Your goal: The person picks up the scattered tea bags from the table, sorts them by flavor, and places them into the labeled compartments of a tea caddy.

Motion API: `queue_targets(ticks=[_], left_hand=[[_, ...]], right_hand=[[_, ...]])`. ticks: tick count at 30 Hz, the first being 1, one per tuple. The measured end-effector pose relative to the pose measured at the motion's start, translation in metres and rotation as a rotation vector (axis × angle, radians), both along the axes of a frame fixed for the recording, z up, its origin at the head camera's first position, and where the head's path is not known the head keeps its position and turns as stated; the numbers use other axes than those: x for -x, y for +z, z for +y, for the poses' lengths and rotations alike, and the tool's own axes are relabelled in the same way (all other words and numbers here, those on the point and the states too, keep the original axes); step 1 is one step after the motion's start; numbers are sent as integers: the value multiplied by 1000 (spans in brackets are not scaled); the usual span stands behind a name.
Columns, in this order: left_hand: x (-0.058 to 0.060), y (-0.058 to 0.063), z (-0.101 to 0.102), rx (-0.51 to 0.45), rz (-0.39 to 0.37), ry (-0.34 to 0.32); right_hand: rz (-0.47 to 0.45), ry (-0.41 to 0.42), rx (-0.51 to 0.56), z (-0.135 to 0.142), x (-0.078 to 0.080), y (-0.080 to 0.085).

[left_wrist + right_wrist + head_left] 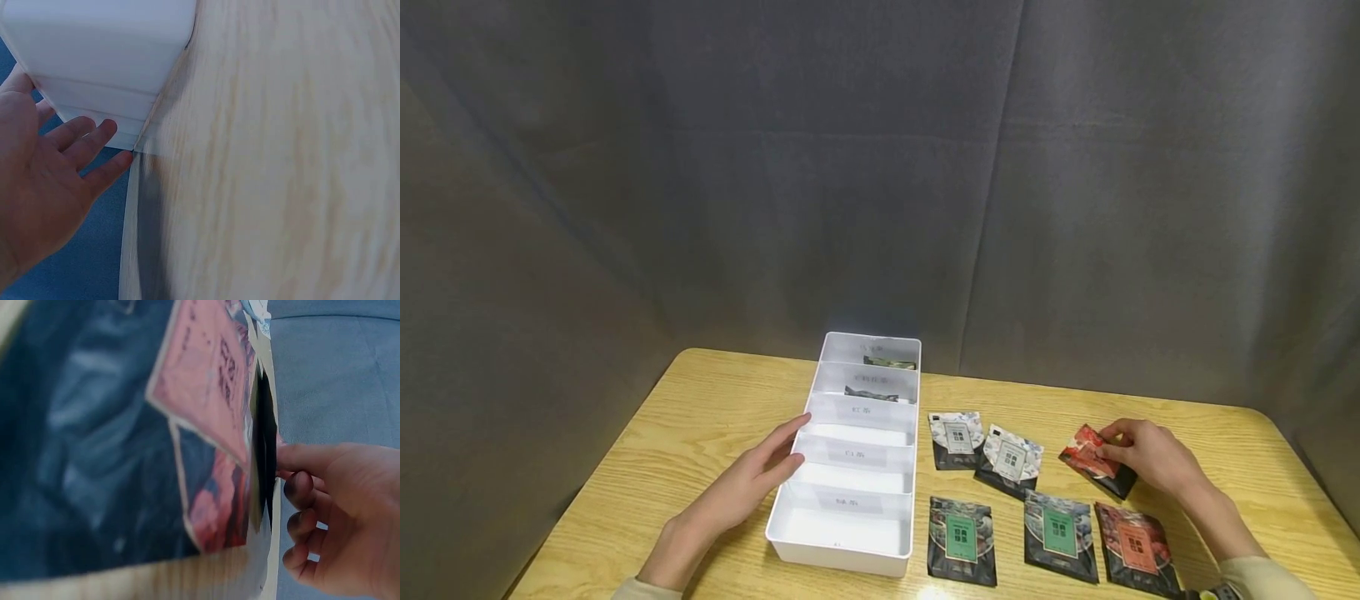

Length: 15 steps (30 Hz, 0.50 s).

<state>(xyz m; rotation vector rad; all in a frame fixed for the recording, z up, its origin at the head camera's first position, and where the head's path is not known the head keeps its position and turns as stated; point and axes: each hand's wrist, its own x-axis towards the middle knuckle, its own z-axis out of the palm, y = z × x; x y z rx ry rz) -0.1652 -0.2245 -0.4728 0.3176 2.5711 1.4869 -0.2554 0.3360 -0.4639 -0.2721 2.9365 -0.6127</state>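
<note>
My right hand (1153, 454) pinches a red-and-black tea packet (1093, 454) between thumb and fingers at the right of the table. In the right wrist view, this packet (265, 450) shows edge-on at the thumb. My left hand (748, 475), its fingers loosely extended, rests at the left wall of a white divided box (842, 557). The left wrist view shows those fingers (94, 147) spread beside the box's outer side. Labels mark the compartments; a green packet (889, 362) lies in the farthest one and a dark packet (871, 394) in the one before it.
Right of the box lie two white-and-black tea packets (957, 440), with two green-labelled packets (961, 542) nearer the front. Another red-labelled packet (1137, 548) lies below my right hand. A grey curtain (880, 183) hangs behind the wooden table (715, 400).
</note>
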Motion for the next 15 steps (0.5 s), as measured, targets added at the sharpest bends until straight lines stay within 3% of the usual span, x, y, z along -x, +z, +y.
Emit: queue_targets(ticks=[9,15], left_hand=[[1,0,0,0,2,3],[0,0,-1,-5,1,-5]], right_hand=[[84,-12,-38,-1,-4,2],[139,-22,0,-3,-7,13]])
